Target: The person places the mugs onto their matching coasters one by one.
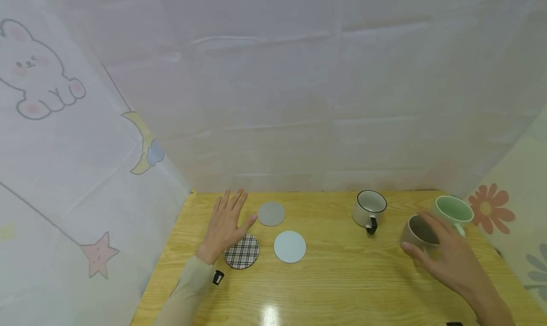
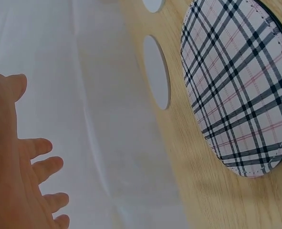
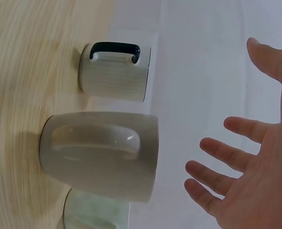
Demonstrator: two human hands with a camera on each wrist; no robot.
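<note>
My left hand is held with fingers spread above the table, partly overlapping a round plaid coaster in the head view. In the left wrist view nothing lies in that palm, and the coaster's dark checks show off to the right. Over at the right, my right hand hovers by a grey-beige mug, thumb and fingers apart. The right wrist view shows a gap between its fingertips and the mug's rim. Part of this mug is hidden by the hand in the head view.
A grey round coaster and a pale blue one lie near the plaid one. Behind the grey-beige mug stand a white mug with black handle and a green mug. Printed white sheeting borders the wooden table.
</note>
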